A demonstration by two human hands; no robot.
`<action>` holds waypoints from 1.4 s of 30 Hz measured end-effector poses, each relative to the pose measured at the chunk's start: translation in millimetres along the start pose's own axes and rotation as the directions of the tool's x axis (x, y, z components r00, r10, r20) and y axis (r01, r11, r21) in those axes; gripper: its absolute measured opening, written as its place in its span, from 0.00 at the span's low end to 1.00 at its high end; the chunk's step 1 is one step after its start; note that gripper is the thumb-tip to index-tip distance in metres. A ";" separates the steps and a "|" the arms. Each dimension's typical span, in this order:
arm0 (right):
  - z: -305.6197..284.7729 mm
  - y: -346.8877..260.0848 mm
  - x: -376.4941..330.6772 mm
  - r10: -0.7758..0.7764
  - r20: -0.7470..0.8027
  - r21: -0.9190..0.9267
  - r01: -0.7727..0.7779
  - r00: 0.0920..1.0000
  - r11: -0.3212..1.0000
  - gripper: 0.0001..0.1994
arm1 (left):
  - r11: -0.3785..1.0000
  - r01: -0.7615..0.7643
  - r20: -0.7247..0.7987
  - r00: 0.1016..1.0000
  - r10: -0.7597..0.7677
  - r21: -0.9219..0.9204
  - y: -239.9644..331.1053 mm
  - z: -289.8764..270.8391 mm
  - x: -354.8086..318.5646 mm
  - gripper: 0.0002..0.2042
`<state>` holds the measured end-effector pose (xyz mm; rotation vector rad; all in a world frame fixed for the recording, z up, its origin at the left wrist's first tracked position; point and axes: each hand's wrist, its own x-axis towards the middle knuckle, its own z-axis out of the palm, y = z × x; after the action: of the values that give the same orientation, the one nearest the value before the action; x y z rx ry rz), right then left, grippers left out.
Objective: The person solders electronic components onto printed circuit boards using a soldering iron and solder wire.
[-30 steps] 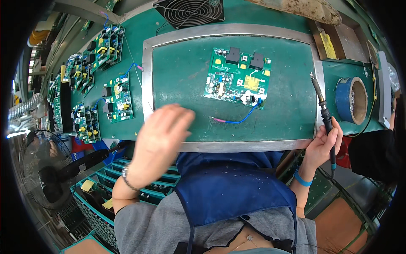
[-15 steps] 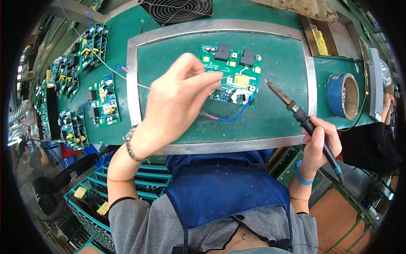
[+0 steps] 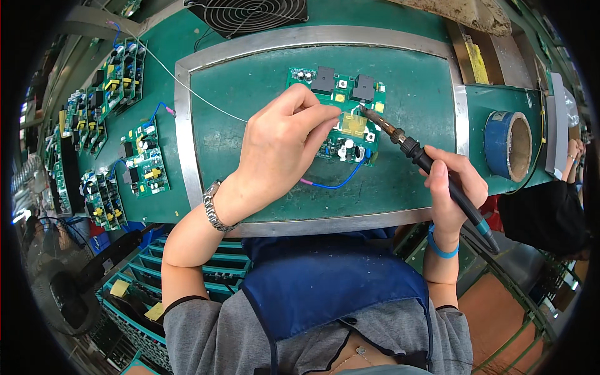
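A green circuit board (image 3: 354, 125) with black relays, white connectors and a square of yellow tape lies on the mat. My left hand (image 3: 281, 140) hangs over its left side, thumb and fingers pinched on a thin silvery solder wire (image 3: 206, 101) that trails back to the upper left. In my right hand (image 3: 455, 190), gripped like a pen, is a soldering iron (image 3: 409, 146). Its tip is at the board just below the right-hand relay, near my left fingertips; whether it touches cannot be made out. A blue wire (image 3: 340, 185) with a pink end runs from the board's lower edge.
A metal frame (image 3: 185, 125) borders the green work surface. More circuit boards (image 3: 147, 164) stand at the left. A roll of blue tape (image 3: 498, 144) sits on the right, below an open box (image 3: 497, 59). A black fan (image 3: 253, 14) is at the back.
The soldering iron has moved left and up, bringing its tip from beside the board onto it. My left hand has shifted slightly right with the solder wire, now over the board's middle.
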<state>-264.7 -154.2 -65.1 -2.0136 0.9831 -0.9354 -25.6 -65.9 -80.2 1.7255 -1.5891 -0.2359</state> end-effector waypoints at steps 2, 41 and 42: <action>1.0 -0.3 0.9 -0.021 -0.003 -0.023 0.021 1.000 1.000 0.07 | 1.000 0.001 0.008 1.000 -0.001 -0.002 -0.5 -0.1 0.2 0.08; -38.7 4.9 -19.8 0.006 -0.113 0.201 0.017 0.994 0.979 0.12 | 0.968 -0.170 0.265 0.957 0.117 0.187 -5.7 -12.8 0.0 0.09; -40.3 6.1 -20.7 -0.062 -0.075 0.186 0.075 0.995 0.980 0.12 | 0.970 -0.183 0.263 0.955 0.138 0.157 -6.8 -15.1 1.2 0.09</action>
<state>-309.3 -150.5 -56.3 -1.8765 0.8329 -1.0991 -11.0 -61.4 -73.7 1.7427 -1.9798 -0.2428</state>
